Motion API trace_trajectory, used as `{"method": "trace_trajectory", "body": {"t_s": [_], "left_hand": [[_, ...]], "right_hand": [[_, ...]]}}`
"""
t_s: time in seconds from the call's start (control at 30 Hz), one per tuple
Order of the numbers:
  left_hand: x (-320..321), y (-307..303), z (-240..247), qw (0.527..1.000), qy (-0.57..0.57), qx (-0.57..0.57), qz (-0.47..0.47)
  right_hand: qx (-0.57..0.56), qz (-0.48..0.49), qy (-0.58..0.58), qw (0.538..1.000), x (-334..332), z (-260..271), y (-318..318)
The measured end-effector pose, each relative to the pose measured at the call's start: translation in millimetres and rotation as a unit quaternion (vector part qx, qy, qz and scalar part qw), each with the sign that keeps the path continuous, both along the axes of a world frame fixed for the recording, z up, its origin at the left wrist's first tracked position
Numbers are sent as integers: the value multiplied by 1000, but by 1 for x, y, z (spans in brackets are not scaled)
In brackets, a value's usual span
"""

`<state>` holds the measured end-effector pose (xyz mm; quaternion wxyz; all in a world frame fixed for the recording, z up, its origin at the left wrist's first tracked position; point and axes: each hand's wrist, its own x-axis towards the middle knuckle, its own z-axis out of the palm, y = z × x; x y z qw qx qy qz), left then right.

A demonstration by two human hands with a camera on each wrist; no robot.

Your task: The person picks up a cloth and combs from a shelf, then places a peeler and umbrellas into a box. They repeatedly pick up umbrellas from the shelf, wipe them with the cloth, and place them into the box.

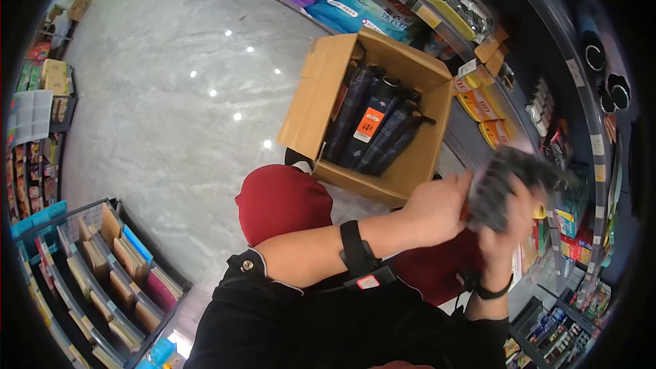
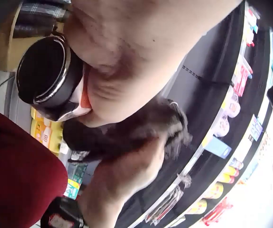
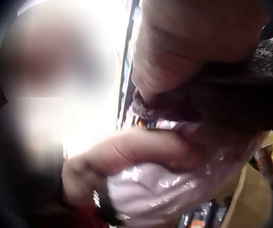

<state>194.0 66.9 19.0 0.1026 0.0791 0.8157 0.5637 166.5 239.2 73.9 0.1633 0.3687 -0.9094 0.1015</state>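
Note:
My left hand [image 1: 437, 208] grips a folded umbrella whose black end cap [image 2: 42, 71] with a silver ring sticks out past the fingers in the left wrist view. Part of an orange and white label [image 2: 83, 95] shows at its side. Close beside it, my right hand [image 1: 507, 222] grips a dark grey fuzzy bundle [image 1: 502, 184], blurred in the head view. Glossy clear plastic [image 3: 174, 190] shows below the bundle in the right wrist view. An open cardboard box [image 1: 297, 99] stands in front, with several dark folded umbrellas [image 1: 372, 123] in it, one with an orange label.
Stocked shelves [image 1: 594, 140] curve along the right, close to my hands. Bagged goods [image 1: 359, 10] lie on the shelf behind the box. A rack of notebooks [image 1: 113, 260] stands at the lower left. Grey tiled floor [image 1: 171, 75] stretches left of the box.

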Motion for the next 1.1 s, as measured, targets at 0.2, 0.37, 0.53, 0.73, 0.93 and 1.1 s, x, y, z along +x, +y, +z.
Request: {"method": "trace_trajectory", "body": {"t_s": [0.2,0.37,0.53,0.73,0.93,1.1], "left_hand": [[6,-10,1,990,62,-42,-123],[10,-14,3,987,91,5,-133],[5,-23,14,981,34,83,-170],[3,-12,4,932,-88,292,-195],[0,1,-1,903,-131,375,-162],[-13,-4,5,960,20,279,-5]], "right_hand": [[12,-131,-126,983,-49,-4,-2],[-191,-267,-385,863,-86,2,58],[-608,-155,-465,625,-63,27,96],[-668,-1,-448,594,-56,2,159],[-753,-252,-361,490,-25,18,16],[-672,27,-594,441,-30,-75,20]]}}
